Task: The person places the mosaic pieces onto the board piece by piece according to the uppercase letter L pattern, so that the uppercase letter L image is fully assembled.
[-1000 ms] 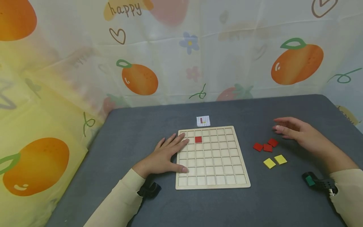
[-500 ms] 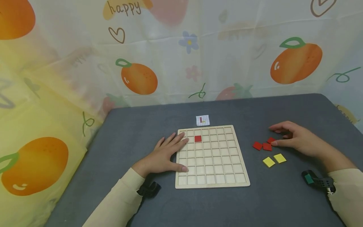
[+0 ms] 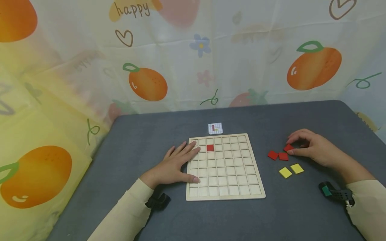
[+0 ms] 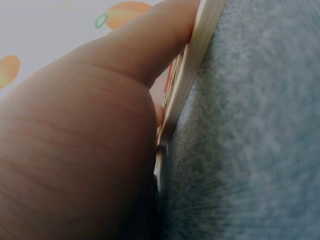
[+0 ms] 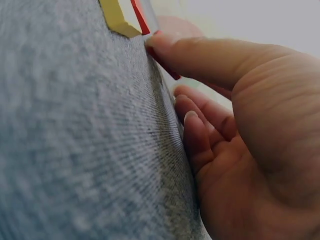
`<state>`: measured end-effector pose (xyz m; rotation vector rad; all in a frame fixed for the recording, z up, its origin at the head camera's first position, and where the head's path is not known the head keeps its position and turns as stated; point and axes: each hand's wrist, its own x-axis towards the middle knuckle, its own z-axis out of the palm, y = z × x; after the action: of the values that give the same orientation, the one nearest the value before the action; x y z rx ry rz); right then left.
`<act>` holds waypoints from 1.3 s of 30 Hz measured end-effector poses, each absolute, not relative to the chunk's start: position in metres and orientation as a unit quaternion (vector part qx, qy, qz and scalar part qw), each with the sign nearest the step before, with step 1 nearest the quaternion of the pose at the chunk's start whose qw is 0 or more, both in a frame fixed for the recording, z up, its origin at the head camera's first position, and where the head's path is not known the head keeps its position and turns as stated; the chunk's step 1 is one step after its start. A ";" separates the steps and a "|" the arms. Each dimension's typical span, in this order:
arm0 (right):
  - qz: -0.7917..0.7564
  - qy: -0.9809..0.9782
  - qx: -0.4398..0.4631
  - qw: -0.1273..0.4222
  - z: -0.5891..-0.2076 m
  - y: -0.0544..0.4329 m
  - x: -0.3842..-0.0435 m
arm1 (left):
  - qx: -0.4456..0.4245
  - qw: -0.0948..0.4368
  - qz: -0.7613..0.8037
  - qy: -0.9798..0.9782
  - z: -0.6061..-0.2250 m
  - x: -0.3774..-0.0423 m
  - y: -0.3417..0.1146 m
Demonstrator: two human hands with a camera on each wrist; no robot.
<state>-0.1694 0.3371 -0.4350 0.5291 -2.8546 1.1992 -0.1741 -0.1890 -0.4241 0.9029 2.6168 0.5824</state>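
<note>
My left hand lies spread over the left edge of a wooden grid board, thumb and fingertips resting on its cells. One red square tile sits in a cell near the board's top. To the right, my right hand pinches another red tile between thumb and forefinger. In the right wrist view that red tile shows as a thin edge under the thumb, close over the cloth. Two loose red tiles lie just left of the thumb, with two yellow tiles nearer me.
A small printed card with a coloured grid pattern lies behind the board. The dark grey table meets a fruit-patterned curtain at its back and left. Black straps with wrist cameras sit by both sleeves.
My right hand has come down and left onto the rear red tile, its thumb and forefinger closing on it. The left hand has stayed on the board.
</note>
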 end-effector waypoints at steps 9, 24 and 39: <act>0.378 -0.918 0.118 0.004 -0.430 0.333 -0.167 | 0.318 0.152 0.203 0.914 -0.424 -0.174 -0.189; 0.417 -0.903 0.102 0.027 -0.424 0.319 -0.164 | 0.317 0.154 0.206 0.913 -0.426 -0.175 -0.190; 0.481 -0.867 0.132 -0.001 -0.410 0.287 -0.155 | 0.321 0.153 0.210 0.911 -0.423 -0.173 -0.190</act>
<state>-0.1549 0.2871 -0.4097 0.4146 -2.7259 1.5113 -0.1734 -0.1896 -0.4231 0.9195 2.6128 0.6019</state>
